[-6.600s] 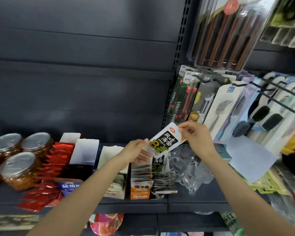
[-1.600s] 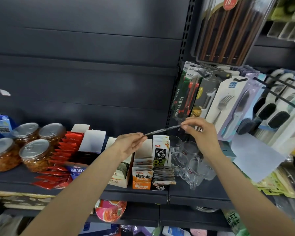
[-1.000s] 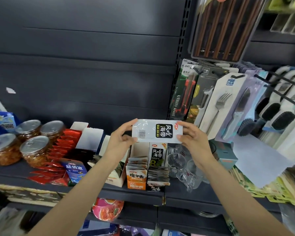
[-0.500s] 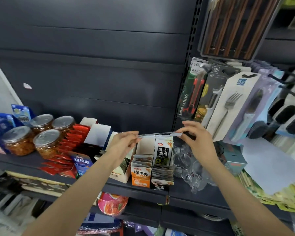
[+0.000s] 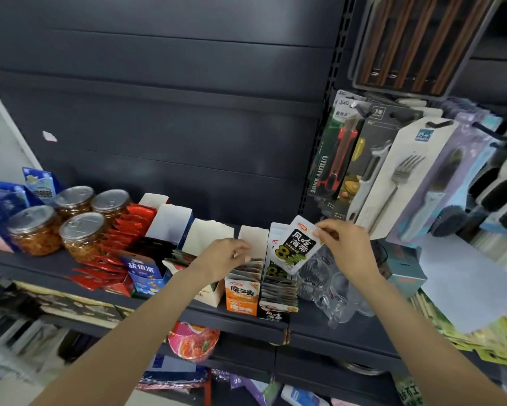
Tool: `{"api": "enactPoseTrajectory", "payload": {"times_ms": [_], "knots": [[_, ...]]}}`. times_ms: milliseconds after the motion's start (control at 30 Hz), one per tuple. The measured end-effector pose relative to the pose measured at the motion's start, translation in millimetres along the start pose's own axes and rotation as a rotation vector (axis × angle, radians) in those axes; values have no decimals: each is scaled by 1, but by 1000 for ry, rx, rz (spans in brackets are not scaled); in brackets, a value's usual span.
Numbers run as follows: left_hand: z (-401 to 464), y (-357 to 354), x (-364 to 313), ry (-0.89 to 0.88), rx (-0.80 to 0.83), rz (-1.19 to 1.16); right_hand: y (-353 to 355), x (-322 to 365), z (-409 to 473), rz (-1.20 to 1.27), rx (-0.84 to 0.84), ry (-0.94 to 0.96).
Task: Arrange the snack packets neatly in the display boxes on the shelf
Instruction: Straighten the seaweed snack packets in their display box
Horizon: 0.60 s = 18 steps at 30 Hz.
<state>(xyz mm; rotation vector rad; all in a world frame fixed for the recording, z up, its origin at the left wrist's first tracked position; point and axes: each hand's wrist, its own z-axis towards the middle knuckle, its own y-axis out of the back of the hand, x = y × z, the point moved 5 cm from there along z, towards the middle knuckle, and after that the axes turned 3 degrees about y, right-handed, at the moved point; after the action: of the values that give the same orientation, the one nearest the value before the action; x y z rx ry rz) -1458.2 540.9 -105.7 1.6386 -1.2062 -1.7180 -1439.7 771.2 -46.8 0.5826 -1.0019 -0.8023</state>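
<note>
R hand [image 5: 346,247] pinches a black-and-white seaweed packet [image 5: 297,247] by its top R corner; packet hangs tilted, print facing the camera, just above the black display box [image 5: 277,300] of matching packets, overlapping the upright one at the box's back; L hand [image 5: 221,259] hovers over the orange display box [image 5: 242,298] next door, fingers loosely curled, gripping nothing; can't tell if fingertips touch the packets below. Both boxes sit at the shelf [image 5: 328,325] front edge; clear glass cups [image 5: 334,291] stand just R of the black box; white box [image 5: 208,253] & blue box [image 5: 146,273] to the L; then red sachets [image 5: 120,238] and lidded jars [image 5: 82,232]; packaged fork [image 5: 398,183] and utility knife [image 5: 337,153] hang behind.
</note>
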Motion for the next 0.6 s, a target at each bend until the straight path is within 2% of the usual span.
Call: {"api": "enactPoseTrajectory", "payload": {"times_ms": [333,433,600], "knots": [[12,-3,-2,-30,74,60,-61,-4,9,-77,329,0],[17,-2,0,-32,78,43,-73,-9,12,-118,362,-53],[20,-2,4,-43,100,45,-79,-7,17,-210,296,-10]]}}
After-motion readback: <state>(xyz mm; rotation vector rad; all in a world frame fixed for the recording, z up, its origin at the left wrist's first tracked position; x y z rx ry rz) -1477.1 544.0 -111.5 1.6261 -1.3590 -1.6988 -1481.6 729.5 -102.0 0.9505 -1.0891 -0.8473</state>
